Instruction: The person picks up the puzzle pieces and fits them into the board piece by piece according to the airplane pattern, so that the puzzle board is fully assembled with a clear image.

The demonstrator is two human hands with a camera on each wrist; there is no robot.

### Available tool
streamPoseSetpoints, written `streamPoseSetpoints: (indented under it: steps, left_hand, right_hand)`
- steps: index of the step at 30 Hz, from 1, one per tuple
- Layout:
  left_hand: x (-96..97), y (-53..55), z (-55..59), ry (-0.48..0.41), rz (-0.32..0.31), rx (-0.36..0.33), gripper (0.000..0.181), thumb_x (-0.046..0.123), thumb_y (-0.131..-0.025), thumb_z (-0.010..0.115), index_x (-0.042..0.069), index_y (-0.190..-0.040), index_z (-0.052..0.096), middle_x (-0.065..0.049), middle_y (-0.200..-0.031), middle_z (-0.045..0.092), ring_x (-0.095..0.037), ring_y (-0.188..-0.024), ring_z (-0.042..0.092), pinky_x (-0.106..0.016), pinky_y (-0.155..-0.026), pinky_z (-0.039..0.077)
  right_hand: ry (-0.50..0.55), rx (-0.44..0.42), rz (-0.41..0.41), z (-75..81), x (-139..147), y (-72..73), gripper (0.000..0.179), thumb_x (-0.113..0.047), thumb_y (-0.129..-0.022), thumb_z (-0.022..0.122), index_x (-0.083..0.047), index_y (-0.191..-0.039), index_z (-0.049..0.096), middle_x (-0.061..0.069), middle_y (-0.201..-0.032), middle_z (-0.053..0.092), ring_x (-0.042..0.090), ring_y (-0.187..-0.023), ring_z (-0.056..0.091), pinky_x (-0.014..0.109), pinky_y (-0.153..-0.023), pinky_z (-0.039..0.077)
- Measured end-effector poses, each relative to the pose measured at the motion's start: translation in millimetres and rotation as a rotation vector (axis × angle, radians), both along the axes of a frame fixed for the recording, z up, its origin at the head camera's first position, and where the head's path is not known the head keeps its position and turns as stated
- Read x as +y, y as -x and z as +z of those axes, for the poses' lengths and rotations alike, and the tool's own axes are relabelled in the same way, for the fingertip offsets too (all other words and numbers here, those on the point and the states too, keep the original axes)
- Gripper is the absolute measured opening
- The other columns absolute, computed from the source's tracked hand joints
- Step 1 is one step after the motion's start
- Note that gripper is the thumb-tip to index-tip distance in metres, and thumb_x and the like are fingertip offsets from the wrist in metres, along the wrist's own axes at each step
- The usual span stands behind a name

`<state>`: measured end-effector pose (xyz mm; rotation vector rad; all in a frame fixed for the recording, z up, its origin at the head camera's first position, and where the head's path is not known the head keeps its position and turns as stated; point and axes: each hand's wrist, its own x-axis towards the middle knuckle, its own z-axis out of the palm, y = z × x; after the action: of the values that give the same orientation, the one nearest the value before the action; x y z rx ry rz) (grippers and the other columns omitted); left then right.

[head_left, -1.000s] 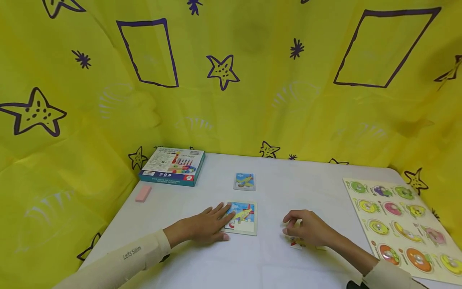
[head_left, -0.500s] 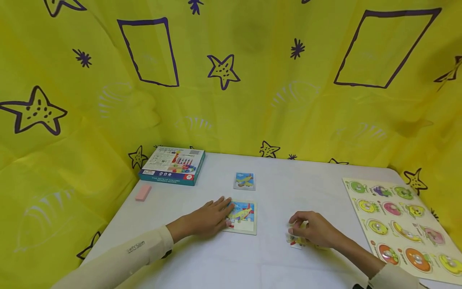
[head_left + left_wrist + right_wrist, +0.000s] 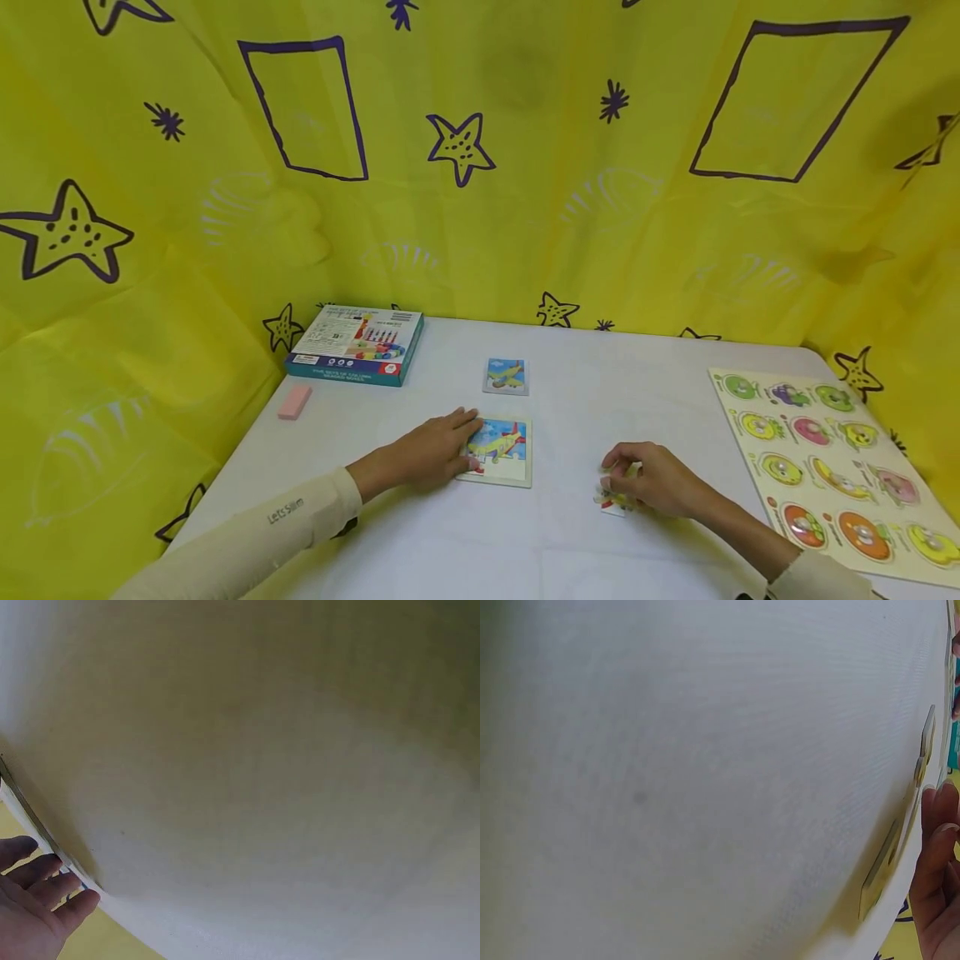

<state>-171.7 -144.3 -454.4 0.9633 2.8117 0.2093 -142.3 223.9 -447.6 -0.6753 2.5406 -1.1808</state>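
My left hand (image 3: 433,454) rests with extended fingers over the left side of a framed airplane jigsaw puzzle (image 3: 504,450). The hand hides the puzzle's left edge; a white strip shows along the bottom of the picture. To the right, my right hand (image 3: 654,481) is bent low over the table, thumb and forefinger pinching what looks like a small puzzle piece, mostly hidden by the fingers. Beneath them lies a loose puzzle piece (image 3: 613,505) with red and yellow print. In the right wrist view, thin pieces (image 3: 881,870) lie on the white cloth beside the hand (image 3: 937,870).
A small airplane picture card (image 3: 506,377) lies beyond the puzzle. At the back left are a flat toy box (image 3: 356,346) and a pink block (image 3: 295,402). A fruit board (image 3: 832,467) covers the right side of the table, and a yellow curtain (image 3: 517,242) hangs behind.
My left hand has shifted slightly up, its thumb moving from below the puzzle onto the frame's lower left. My right hand has moved a little to the right over the loose pieces.
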Motion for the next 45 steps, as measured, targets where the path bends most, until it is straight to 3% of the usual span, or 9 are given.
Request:
streamPoseSetpoints:
  steps: [7, 14, 22, 29, 33, 37, 45]
  left_hand:
    - [-2.3, 0.1, 0.2, -0.034, -0.002, 0.006, 0.062, 0.044, -0.102, 0.056, 0.009, -0.152, 0.044, -0.012, -0.160, 0.039, -0.034, -0.147, 0.038, -0.050, -0.115, 0.039]
    - [-5.0, -4.1, 0.4, -0.025, -0.004, -0.040, 0.061, 0.044, -0.102, 0.055, 0.016, -0.154, 0.043, -0.008, -0.163, 0.033, -0.033, -0.150, 0.033, -0.050, -0.116, 0.038]
    - [-4.8, -7.4, 1.4, -0.022, -0.025, -0.025, 0.060, 0.042, -0.103, 0.054, 0.013, -0.155, 0.041, -0.011, -0.164, 0.031, -0.036, -0.149, 0.034, -0.051, -0.116, 0.038]
    - [-4.3, -8.1, 1.5, -0.003, -0.003, -0.061, 0.060, 0.044, -0.105, 0.049, 0.015, -0.156, 0.038, -0.010, -0.166, 0.027, -0.038, -0.151, 0.028, -0.061, -0.115, 0.034]
    - [-4.4, -8.6, 1.7, 0.003, 0.003, -0.066, 0.060, 0.044, -0.104, 0.049, 0.015, -0.156, 0.038, -0.011, -0.166, 0.026, -0.038, -0.151, 0.028, -0.060, -0.116, 0.033]
    - [-4.1, -8.5, 1.8, 0.007, 0.005, -0.056, 0.060, 0.043, -0.104, 0.051, 0.015, -0.156, 0.039, -0.013, -0.165, 0.027, -0.038, -0.151, 0.029, -0.058, -0.116, 0.034]
    - [-2.8, -6.6, 0.9, 0.031, -0.009, -0.034, 0.060, 0.045, -0.104, 0.050, 0.016, -0.156, 0.039, -0.013, -0.165, 0.029, -0.039, -0.150, 0.031, -0.058, -0.115, 0.035]
  right_hand:
    - [-0.028, 0.022, -0.019, 0.8, 3.1, -2.0, 0.021, -0.020, -0.089, 0.076, -0.004, -0.101, 0.069, 0.001, -0.084, 0.064, 0.002, -0.053, 0.051, 0.022, -0.047, 0.048]
    - [-0.192, 0.132, -0.108, 0.4, 3.7, -8.3, 0.032, -0.038, -0.077, 0.086, -0.017, -0.097, 0.071, -0.006, -0.094, 0.067, 0.012, -0.093, 0.059, 0.031, -0.080, 0.049]
    - [-0.264, 0.126, -0.139, 2.9, 0.7, -16.4, 0.044, -0.041, -0.069, 0.091, -0.017, -0.101, 0.070, -0.003, -0.100, 0.064, 0.020, -0.101, 0.061, 0.047, -0.090, 0.050]
    - [-0.231, 0.157, -0.097, 1.9, 2.1, -20.7, 0.038, -0.032, -0.073, 0.089, -0.017, -0.104, 0.072, -0.005, -0.101, 0.064, 0.018, -0.099, 0.061, 0.039, -0.087, 0.050]
    - [-0.182, 0.162, -0.033, -0.5, 4.4, -21.6, 0.038, -0.029, -0.077, 0.086, -0.015, -0.110, 0.073, -0.004, -0.103, 0.063, 0.010, -0.092, 0.056, 0.025, -0.077, 0.046]
    - [-0.138, 0.147, 0.020, -1.9, 6.0, -21.2, 0.034, -0.027, -0.080, 0.084, -0.014, -0.109, 0.072, -0.004, -0.103, 0.062, 0.005, -0.085, 0.050, 0.021, -0.069, 0.041]
    - [-0.034, 0.028, 0.125, -1.8, 7.1, -16.3, 0.019, -0.021, -0.087, 0.078, -0.015, -0.092, 0.061, -0.003, -0.092, 0.064, 0.001, -0.070, 0.050, 0.019, -0.058, 0.044]
